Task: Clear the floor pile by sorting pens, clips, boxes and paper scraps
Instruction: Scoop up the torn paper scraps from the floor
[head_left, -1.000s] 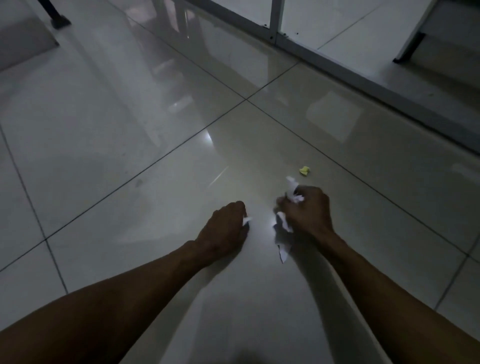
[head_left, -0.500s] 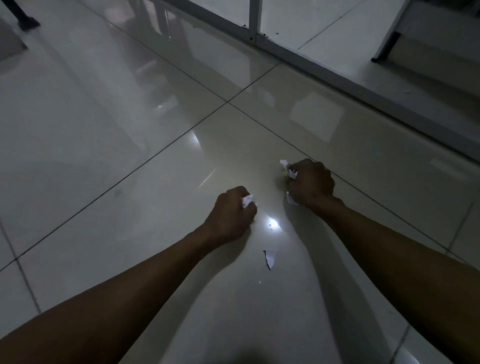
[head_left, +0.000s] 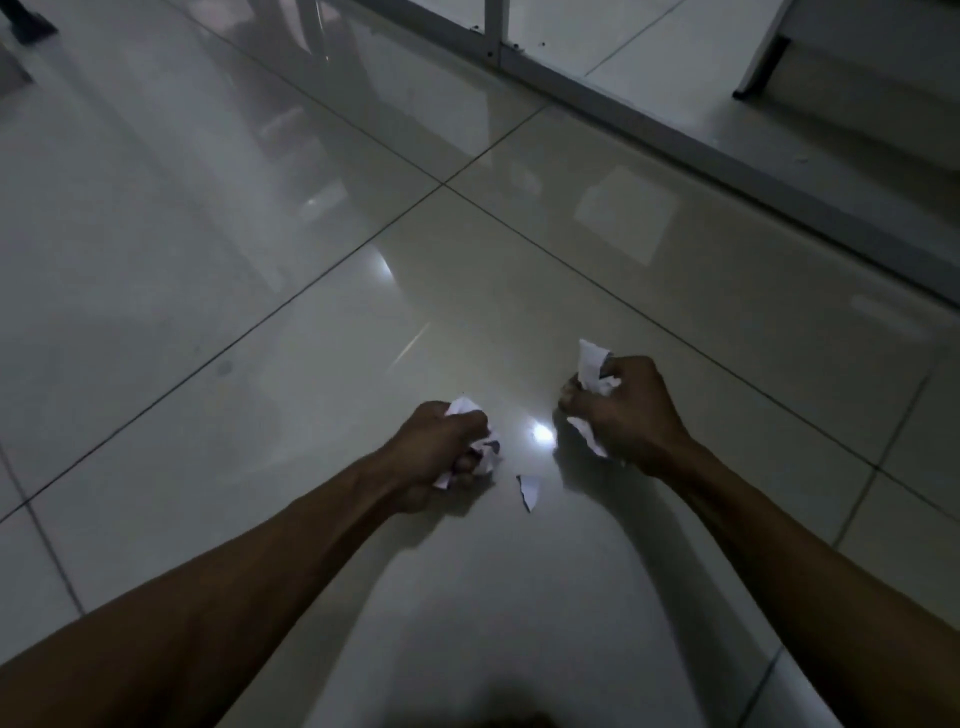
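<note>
Late stage: left hand (head_left: 441, 447) and right hand (head_left: 631, 410) each clench crumpled white paper scraps (head_left: 592, 364), while one small torn white scrap (head_left: 530, 488) remains on the glossy tiled floor (head_left: 260, 260) between them.

Most of the crumpled paper scraps (head_left: 480, 449) in my left hand (head_left: 441, 452) is buried under my fingers (head_left: 470, 423); likewise the scraps (head_left: 592, 366) in my right hand (head_left: 623, 410). The near edge cuts off both forearms. Far right, a dark furniture leg (head_left: 758, 70) is cropped.
</note>
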